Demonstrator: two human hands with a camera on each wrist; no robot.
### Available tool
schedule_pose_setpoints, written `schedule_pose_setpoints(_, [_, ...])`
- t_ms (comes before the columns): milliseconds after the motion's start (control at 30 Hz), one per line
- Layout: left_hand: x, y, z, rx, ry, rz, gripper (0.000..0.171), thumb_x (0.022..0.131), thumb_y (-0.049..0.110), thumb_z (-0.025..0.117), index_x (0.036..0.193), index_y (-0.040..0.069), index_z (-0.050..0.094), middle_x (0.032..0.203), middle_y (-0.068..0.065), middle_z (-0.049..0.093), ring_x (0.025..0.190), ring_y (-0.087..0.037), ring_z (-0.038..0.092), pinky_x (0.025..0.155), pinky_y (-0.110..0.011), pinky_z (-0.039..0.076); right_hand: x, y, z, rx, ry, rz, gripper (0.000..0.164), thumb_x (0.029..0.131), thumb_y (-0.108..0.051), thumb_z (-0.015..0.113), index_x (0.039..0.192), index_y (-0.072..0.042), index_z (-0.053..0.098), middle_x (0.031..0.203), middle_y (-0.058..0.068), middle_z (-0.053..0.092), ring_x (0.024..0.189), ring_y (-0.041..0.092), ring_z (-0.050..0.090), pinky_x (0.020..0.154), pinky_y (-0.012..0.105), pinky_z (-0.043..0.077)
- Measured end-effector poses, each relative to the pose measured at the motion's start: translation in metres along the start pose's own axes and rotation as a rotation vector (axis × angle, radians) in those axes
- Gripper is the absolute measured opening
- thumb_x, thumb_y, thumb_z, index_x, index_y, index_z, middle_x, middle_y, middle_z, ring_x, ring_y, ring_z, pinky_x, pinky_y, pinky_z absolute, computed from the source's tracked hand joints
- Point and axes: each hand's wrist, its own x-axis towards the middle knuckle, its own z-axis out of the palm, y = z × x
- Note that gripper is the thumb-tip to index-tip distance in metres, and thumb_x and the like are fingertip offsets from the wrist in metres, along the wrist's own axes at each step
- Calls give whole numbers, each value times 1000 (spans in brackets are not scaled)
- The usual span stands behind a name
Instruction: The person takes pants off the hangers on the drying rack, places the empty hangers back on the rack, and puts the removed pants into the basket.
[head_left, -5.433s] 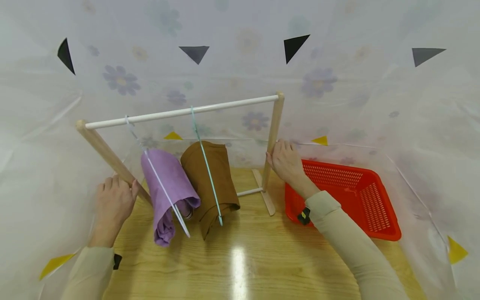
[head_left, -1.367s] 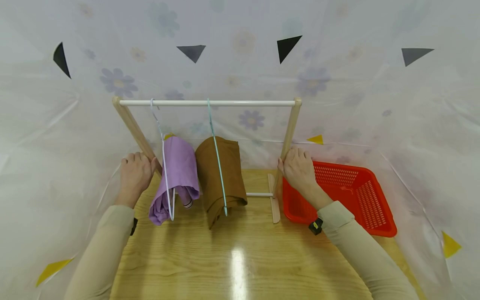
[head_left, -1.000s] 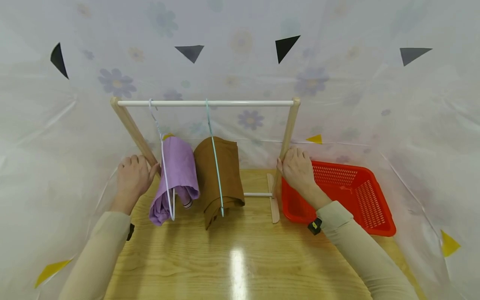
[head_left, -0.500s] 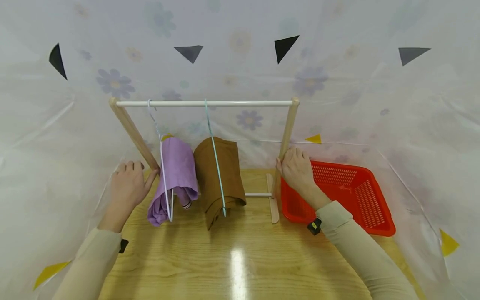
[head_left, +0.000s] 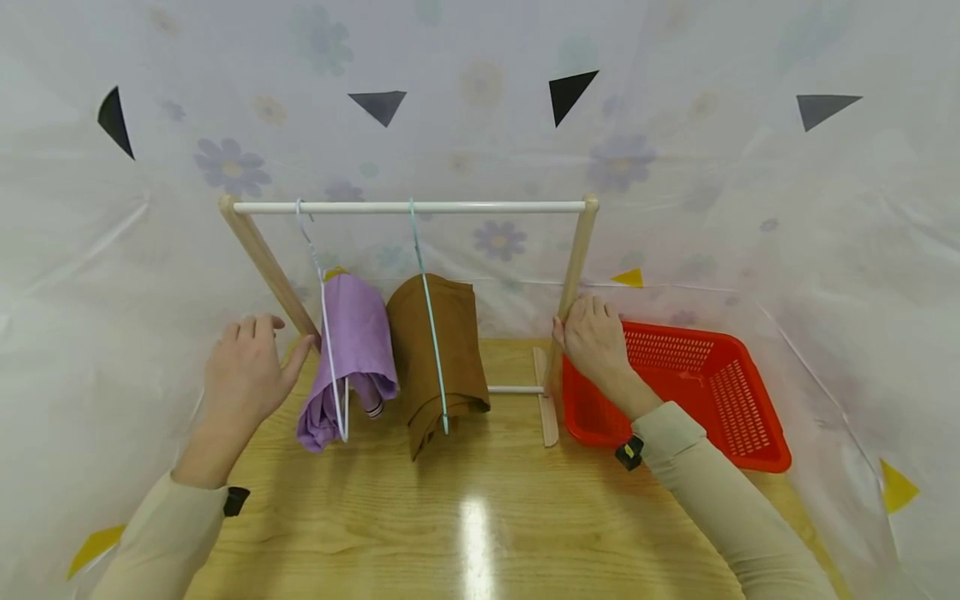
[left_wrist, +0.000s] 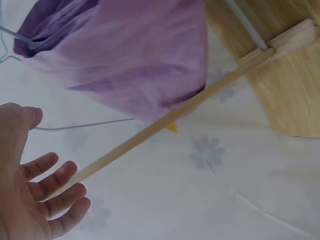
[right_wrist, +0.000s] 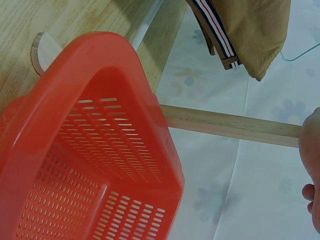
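Note:
A small clothes rack (head_left: 495, 207) with a white top bar and wooden posts stands on the table. From its bar hang a purple garment (head_left: 356, 325) on a lilac hanger (head_left: 327, 333) and a brown garment (head_left: 442, 333) on a light teal hanger (head_left: 432, 321). The brown one shows striped trim in the right wrist view. My right hand (head_left: 597, 340) grips the rack's right post (head_left: 576, 258). Beside the left post (head_left: 266, 262), my left hand (head_left: 243, 371) is held off it with fingers spread and holding nothing; the left wrist view shows its palm.
A red perforated basket (head_left: 693, 400) sits at the right, close by the rack's right foot (head_left: 549, 408) and under my right forearm. White flower-printed sheeting (head_left: 480, 108) encloses the wooden table (head_left: 420, 533) at the back and sides.
The rack, earlier slanted, was turned and shifted right until its bar runs level across the view. My left hand has let go of the left post and drawn away leftward; the right keeps its grip.

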Motion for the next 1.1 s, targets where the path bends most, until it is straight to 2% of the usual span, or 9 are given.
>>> schedule_pose_setpoints(267, [8, 15, -19, -9, 98, 71, 52, 91, 38, 75, 105, -11, 67, 93, -30, 70, 82, -50, 65, 67, -56, 54, 1, 1, 1, 3, 2, 4, 37, 99, -29, 63, 84, 4, 52, 75, 17, 51, 68, 36, 52, 62, 42, 40])
schedule_pose_setpoints(400, [10, 21, -24, -26, 110, 55, 50, 93, 39, 72, 105, -10, 68, 94, -28, 71, 83, -49, 65, 68, -55, 54, 1, 1, 2, -2, 13, 0, 38, 97, -29, 65, 84, 4, 51, 75, 17, 51, 67, 36, 52, 62, 43, 39])
schedule_pose_setpoints(533, [10, 31, -29, -73, 113, 33, 41, 96, 33, 71, 102, -7, 66, 92, -25, 71, 84, -48, 64, 68, -56, 53, 1, 0, 2, -5, 32, -3, 38, 94, -29, 69, 84, 4, 52, 74, 17, 51, 67, 36, 52, 61, 42, 39])
schedule_pose_setpoints(633, [10, 40, -32, -105, 124, 31, 36, 98, 30, 69, 100, -5, 65, 90, -23, 70, 81, -46, 64, 65, -55, 52, 0, 0, 2, 0, 21, -1, 38, 97, -30, 65, 85, 4, 52, 75, 17, 51, 67, 36, 52, 62, 42, 39])
schedule_pose_setpoints(733, [10, 49, -34, -107, 134, 36, 37, 99, 34, 68, 97, -3, 65, 88, -22, 69, 78, -44, 63, 62, -54, 51, 0, 0, 1, 6, 4, 5, 38, 101, -30, 59, 86, 4, 52, 76, 17, 50, 68, 35, 51, 62, 42, 38])
schedule_pose_setpoints(900, [9, 63, -37, -128, 106, 19, 40, 96, 40, 71, 91, 0, 65, 91, -21, 72, 82, -46, 65, 69, -54, 52, -1, -1, -1, 9, -12, 11, 38, 104, -31, 52, 87, 4, 52, 78, 17, 51, 69, 36, 52, 63, 42, 39])
schedule_pose_setpoints(1000, [9, 70, -37, -146, 66, -13, 42, 96, 40, 72, 96, -2, 66, 90, -20, 72, 83, -47, 66, 68, -55, 50, -1, -1, -1, 14, -16, 11, 39, 104, -31, 49, 88, 4, 52, 78, 18, 52, 70, 36, 52, 63, 42, 39])
schedule_pose_setpoints(1100, [8, 76, -36, -143, 42, -51, 47, 96, 42, 72, 102, -4, 67, 85, -19, 70, 79, -46, 65, 62, -55, 50, -1, 0, -1, 23, -19, 12, 39, 105, -31, 48, 88, 5, 52, 78, 18, 52, 70, 37, 52, 63, 43, 39])
